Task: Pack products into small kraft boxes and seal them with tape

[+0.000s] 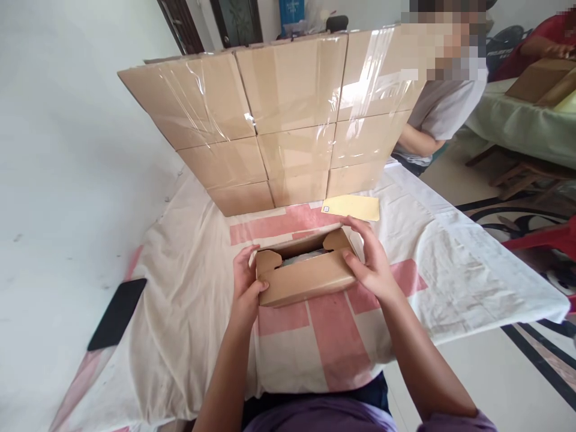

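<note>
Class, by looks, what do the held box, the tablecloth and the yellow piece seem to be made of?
Held box: probably cardboard, matt brown, with thin folded flaps.
Tablecloth: likely fabric, dull, given its wrinkles and drape.
Yellow piece: paper or thin card, perhaps; flat and smooth-looking.

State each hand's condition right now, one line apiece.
Left hand: holding the left end of the open cardboard box.
Right hand: holding the same box's right end.

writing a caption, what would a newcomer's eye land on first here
A tall stack of taped cardboard boxes stands across the far part of the cloth-covered table. In front of it, the left hand and right hand hold a small open carton by its ends.
</note>
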The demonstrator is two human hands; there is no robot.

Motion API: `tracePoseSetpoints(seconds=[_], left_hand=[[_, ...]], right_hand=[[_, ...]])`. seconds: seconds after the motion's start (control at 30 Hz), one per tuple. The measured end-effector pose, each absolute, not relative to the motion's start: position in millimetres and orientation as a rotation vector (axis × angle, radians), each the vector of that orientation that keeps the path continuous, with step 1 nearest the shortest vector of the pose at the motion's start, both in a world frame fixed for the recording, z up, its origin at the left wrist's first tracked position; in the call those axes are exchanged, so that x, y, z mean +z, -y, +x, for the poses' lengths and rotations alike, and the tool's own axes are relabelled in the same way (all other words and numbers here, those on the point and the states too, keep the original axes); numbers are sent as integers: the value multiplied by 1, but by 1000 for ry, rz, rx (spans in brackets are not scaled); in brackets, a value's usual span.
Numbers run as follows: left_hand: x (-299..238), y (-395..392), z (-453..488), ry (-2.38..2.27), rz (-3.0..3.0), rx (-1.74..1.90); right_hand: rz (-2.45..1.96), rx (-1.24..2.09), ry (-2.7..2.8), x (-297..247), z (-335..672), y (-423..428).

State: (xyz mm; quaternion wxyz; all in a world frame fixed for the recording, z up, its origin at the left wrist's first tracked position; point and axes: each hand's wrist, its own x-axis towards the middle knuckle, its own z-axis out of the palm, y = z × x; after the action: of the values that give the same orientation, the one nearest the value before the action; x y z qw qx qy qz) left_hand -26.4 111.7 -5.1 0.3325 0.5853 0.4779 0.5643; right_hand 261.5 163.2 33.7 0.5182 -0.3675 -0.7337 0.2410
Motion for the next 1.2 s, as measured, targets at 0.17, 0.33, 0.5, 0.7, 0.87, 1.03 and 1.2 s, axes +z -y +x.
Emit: tracePoseSetpoints(seconds=[0.17,0.33,0.5,0.7,0.87,1.03,1.2], left_hand=[[8,-92,-35,-1559,1921,1210],[40,-74,-18,-1977,2308,837],[52,-80,50,-2062,2509,615],[40,-97,117,-1830,2624,498],[30,-99,112,-1825,2698,541],[26,-99,111,-1862,2727,608],[49,-97,115,-1820,2709,686]], right_hand=[[-835,392,1857,23,262,-162],[-837,393,1822,8,263,-158],[-874,403,1790,8,258,-153],[-989,782,1469,9,296,-152],[-1555,772,1101,1,353,-167],[-1848,1078,1198,-8,359,-184],[-1905,1182,1215,-12,358,-193]])
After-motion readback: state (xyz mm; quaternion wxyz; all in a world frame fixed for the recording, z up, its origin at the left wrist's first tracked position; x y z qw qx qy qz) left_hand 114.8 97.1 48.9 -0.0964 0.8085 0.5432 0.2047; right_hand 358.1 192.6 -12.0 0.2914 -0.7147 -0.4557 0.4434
